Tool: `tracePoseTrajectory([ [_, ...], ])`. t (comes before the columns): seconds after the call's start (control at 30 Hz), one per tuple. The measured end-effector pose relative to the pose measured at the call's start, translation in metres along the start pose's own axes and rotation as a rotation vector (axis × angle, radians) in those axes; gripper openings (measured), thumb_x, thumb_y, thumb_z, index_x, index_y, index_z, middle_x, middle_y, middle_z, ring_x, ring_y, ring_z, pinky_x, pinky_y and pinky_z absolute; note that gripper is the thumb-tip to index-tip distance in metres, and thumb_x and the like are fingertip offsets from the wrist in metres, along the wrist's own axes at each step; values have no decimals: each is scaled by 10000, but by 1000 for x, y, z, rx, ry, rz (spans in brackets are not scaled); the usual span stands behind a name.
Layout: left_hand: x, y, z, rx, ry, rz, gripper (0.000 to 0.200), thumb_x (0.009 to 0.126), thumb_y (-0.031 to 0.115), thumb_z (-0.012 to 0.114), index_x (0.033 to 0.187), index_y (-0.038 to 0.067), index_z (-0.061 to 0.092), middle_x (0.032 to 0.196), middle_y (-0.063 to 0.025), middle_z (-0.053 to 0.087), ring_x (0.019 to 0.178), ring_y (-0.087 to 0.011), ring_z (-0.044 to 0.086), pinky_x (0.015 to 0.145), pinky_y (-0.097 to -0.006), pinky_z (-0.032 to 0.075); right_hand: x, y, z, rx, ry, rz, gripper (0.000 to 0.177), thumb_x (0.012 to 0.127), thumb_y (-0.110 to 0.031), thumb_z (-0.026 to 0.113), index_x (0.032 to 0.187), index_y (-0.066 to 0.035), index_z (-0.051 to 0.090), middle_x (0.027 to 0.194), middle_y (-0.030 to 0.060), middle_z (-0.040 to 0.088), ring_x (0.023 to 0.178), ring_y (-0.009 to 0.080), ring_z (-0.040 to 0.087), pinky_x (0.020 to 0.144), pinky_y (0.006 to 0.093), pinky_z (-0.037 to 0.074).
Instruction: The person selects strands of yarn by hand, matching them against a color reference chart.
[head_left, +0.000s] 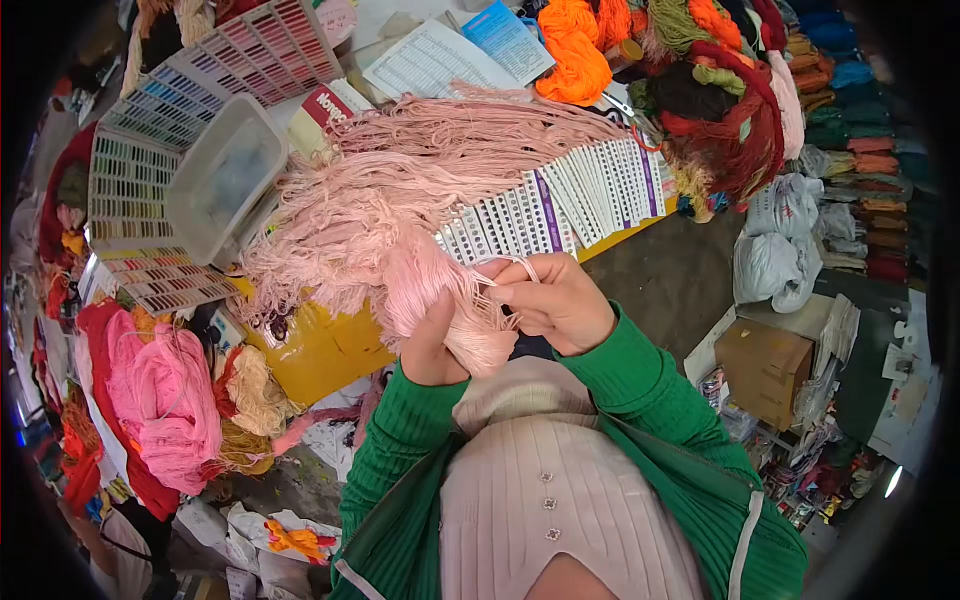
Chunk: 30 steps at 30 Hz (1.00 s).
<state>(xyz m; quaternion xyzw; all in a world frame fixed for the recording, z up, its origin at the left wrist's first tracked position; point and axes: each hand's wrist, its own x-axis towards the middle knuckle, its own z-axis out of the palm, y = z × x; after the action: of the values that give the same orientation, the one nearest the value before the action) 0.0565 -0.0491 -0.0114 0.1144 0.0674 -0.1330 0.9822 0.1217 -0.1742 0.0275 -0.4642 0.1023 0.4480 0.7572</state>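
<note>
A thick bundle of pale pink thread (pixel 425 285) hangs in front of my body, over the table's near edge. My left hand (pixel 430 345) is wrapped around the bundle, its fingers mostly hidden under the thread. On the bundle's right side, my right hand (pixel 550 300) pinches a few pale strands drawn out from it. Beyond my hands lie long dusty-pink skeins (pixel 450 145) spread across the table. Close to my right hand, a row of white cards (pixel 515 220) with small thread samples and purple strips runs along the edge.
A clear plastic tub (pixel 228 170) stands at left before upright colour-sample racks (pixel 140 190). Orange yarn (pixel 575 60), printed sheets (pixel 440 60) and scissors (pixel 640 130) lie at the back. Bright pink yarn (pixel 165 390) hangs lower left. A cardboard box (pixel 765 370) and plastic bags (pixel 780 250) sit right.
</note>
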Motion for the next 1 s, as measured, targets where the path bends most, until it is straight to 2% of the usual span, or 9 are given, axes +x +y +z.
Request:
tracePoseTrajectory([
  [0.13, 1, 1, -2, -56, -10, 6, 518, 796, 329, 421, 1151, -34, 318, 1118, -139, 398, 1016, -219, 409, 852, -339, 327, 1, -1, 0, -3, -13, 0, 103, 710, -15, 538, 778, 52, 576, 837, 42, 552, 484, 17, 377, 394, 160, 263],
  [0.33, 4, 3, -6, 167, 54, 9, 449, 789, 262, 433, 1118, -35, 362, 1102, -144, 418, 989, -217, 435, 825, -346, 357, 4, -1, -4, -34, -35, -64, 113, 709, -6, 536, 799, 47, 579, 820, 49, 550, 497, 23, 364, 418, 170, 268],
  [0.43, 5, 3, -5, 48, 133, 35, 427, 794, 254, 422, 1105, -36, 379, 1116, -142, 413, 989, -226, 438, 832, -363, 356, 6, -1, -11, 9, -81, -134, 123, 721, -15, 520, 828, 32, 560, 709, 23, 518, 484, 30, 343, 427, 167, 259],
  [0.53, 7, 5, -4, -55, 14, 34, 411, 803, 253, 405, 1092, -39, 394, 1133, -138, 402, 1012, -238, 423, 856, -374, 341, 6, -6, -20, 143, -177, -3, 102, 757, -51, 482, 844, -5, 507, 565, -37, 396, 447, 35, 270, 417, 168, 222],
  [0.67, 11, 2, 0, -3, 57, 78, 426, 807, 265, 397, 1100, -44, 387, 1149, -144, 385, 1051, -249, 389, 896, -386, 296, 4, -14, -8, -5, -26, 17, 127, 743, -61, 514, 849, 5, 534, 599, -23, 462, 470, 26, 333, 427, 166, 266],
  [0.73, 12, 2, 1, 11, 68, 67, 430, 807, 266, 398, 1103, -45, 384, 1156, -148, 378, 1063, -249, 378, 908, -389, 281, 3, -16, 1, -332, 47, -43, 135, 723, -61, 544, 834, 12, 567, 646, -1, 525, 519, 16, 402, 449, 160, 314],
  [0.83, 13, 3, -2, -19, 13, 0, 444, 807, 275, 395, 1117, -43, 375, 1172, -148, 366, 1073, -246, 369, 919, -389, 265, 9, -7, -8, -455, -18, -127, 124, 708, -50, 558, 810, 13, 589, 679, 12, 557, 563, 14, 440, 465, 153, 336],
  [0.97, 15, 1, -5, 10, 53, 25, 461, 809, 289, 386, 1130, -41, 365, 1179, -152, 362, 1083, -245, 363, 918, -380, 268, 6, -12, -10, -308, 31, -66, 115, 709, -44, 549, 800, 15, 589, 658, 3, 549, 558, 19, 446, 468, 156, 343],
  [1.0, 16, 0, -6, 21, 54, 46, 465, 809, 293, 384, 1134, -40, 362, 1181, -155, 361, 1085, -245, 361, 918, -378, 270, 7, -10, -14, -284, 26, -74, 110, 713, -42, 546, 799, 13, 588, 618, -12, 527, 501, 11, 386, 421, 160, 277],
])
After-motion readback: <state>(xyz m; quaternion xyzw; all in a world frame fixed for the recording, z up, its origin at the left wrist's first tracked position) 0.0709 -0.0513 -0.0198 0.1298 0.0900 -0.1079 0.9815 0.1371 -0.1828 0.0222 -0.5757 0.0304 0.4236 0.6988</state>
